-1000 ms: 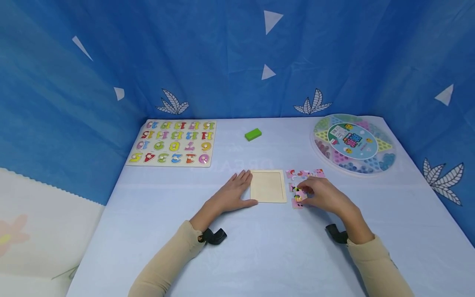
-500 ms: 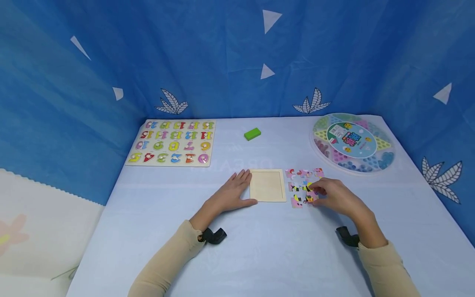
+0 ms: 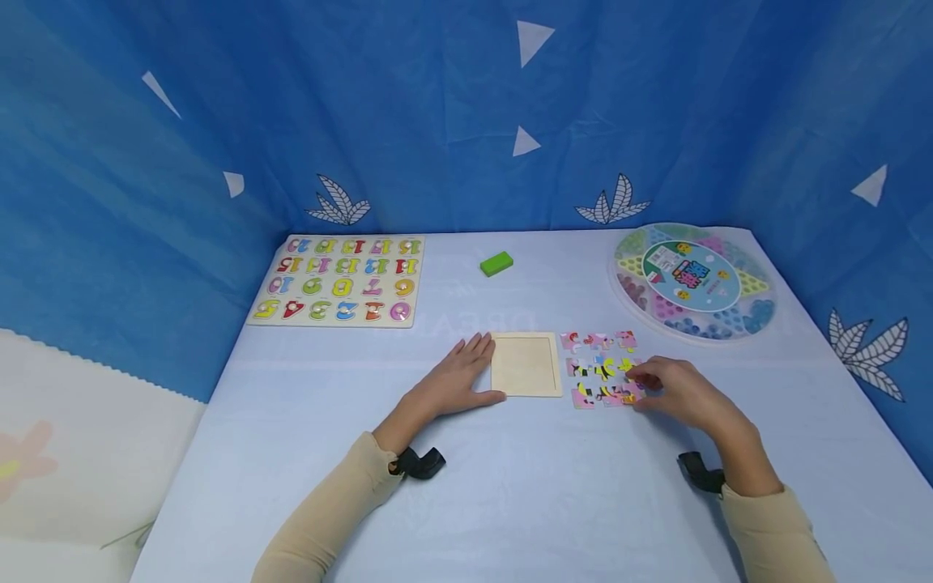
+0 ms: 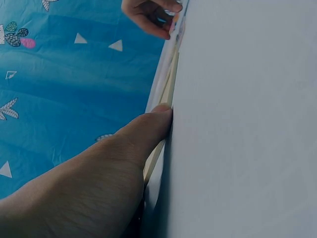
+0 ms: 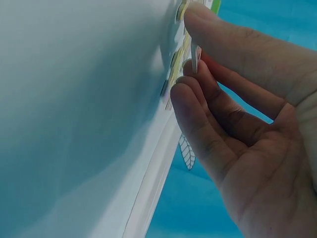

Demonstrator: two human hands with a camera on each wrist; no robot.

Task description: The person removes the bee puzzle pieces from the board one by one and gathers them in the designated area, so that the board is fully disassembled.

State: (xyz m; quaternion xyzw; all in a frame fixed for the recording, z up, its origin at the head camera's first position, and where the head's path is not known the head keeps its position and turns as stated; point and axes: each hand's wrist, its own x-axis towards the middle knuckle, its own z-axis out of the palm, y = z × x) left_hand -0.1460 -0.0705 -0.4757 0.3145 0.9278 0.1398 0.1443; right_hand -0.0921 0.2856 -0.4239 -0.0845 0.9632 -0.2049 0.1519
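Observation:
A shallow square wooden puzzle tray lies on the table with a bare inside. My left hand rests on its left edge, fingers straight; in the left wrist view the thumb lies along the tray's near edge. To the right of the tray, pink and yellow jigsaw pieces are spread in rows. Over the right end of those rows my right hand pinches a jigsaw piece. The right wrist view shows that thin piece edge-on between thumb and fingers; its picture is mostly hidden.
At the back left lies a number puzzle board. A green block sits at the back centre. A round game board with coloured marbles stands at the back right. Blue curtains hang behind the table.
My right hand has moved right along the rows, carrying a piece, and more of the middle and lower pieces now show. The left hand and the tray have stayed in place.

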